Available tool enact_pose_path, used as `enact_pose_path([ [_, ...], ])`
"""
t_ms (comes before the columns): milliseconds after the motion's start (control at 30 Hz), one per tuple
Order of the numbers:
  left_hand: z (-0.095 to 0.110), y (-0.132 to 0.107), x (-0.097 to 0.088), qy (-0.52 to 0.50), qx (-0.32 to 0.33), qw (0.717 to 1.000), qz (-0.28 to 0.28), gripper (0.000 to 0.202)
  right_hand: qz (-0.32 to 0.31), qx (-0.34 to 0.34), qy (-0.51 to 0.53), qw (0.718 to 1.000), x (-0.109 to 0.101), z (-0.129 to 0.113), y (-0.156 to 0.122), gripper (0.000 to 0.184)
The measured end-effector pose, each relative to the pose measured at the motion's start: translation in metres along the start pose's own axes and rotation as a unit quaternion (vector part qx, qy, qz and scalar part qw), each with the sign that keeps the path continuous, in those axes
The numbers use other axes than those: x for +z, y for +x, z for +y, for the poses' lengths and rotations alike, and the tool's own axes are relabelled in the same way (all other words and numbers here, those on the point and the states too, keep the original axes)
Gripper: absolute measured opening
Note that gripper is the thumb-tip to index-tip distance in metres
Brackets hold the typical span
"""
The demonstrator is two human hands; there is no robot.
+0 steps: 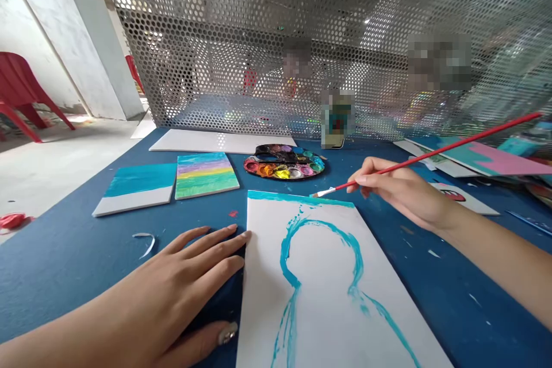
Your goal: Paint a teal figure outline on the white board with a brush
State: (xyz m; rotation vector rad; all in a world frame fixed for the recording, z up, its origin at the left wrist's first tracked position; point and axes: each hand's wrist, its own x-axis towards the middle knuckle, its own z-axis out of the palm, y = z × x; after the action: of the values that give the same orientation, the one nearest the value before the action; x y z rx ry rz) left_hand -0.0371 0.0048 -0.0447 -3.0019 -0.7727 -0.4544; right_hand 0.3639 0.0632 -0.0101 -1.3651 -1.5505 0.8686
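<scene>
A white canvas (323, 310) lies in front of me, bearing a turquoise outline of a rounded head shape with lines sloping down like shoulders. A turquoise band runs along its far edge. My right hand (399, 187) pinches a thin paintbrush (435, 152) with a red handle; its tip is at the canvas's far edge, on or just over the band. Flat on the table, my left hand (190, 276) has its fingers stretched out, fingertips at the canvas's left edge. Beyond the canvas sits a dark paint palette (284, 175) with wells of several colours.
On the blue table (86, 276), a turquoise-and-white canvas (138, 187) and a striped canvas (207, 175) lie at left. A white board (194, 141) is behind them. A phone (337, 123) leans against the perforated metal screen (241, 29). Painted boards (491, 155) lie at right.
</scene>
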Motion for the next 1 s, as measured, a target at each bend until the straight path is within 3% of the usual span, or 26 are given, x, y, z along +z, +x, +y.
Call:
enact_pose_path([
  [133,0.0,0.0,-0.001,0.022,0.013,1.0,-0.006,0.049,0.0,0.014,0.007,1.0,0.009,0.004,0.002,0.035],
  [367,0.0,0.0,-0.001,0.029,0.006,1.0,0.004,0.051,0.025,-0.001,0.0,1.0,-0.005,-0.005,0.005,0.03],
  [567,0.001,0.002,-0.001,0.018,0.013,1.0,0.013,0.053,-0.007,-0.002,-0.011,1.0,0.011,0.0,0.008,0.03],
  [833,0.0,0.0,0.0,0.031,0.012,0.999,0.011,0.052,0.005,0.002,-0.032,0.999,-0.014,-0.005,0.011,0.046],
  [1000,0.0,0.003,0.0,0.025,0.012,1.0,0.013,0.052,-0.021,0.011,-0.02,1.0,0.005,-0.006,0.013,0.038],
])
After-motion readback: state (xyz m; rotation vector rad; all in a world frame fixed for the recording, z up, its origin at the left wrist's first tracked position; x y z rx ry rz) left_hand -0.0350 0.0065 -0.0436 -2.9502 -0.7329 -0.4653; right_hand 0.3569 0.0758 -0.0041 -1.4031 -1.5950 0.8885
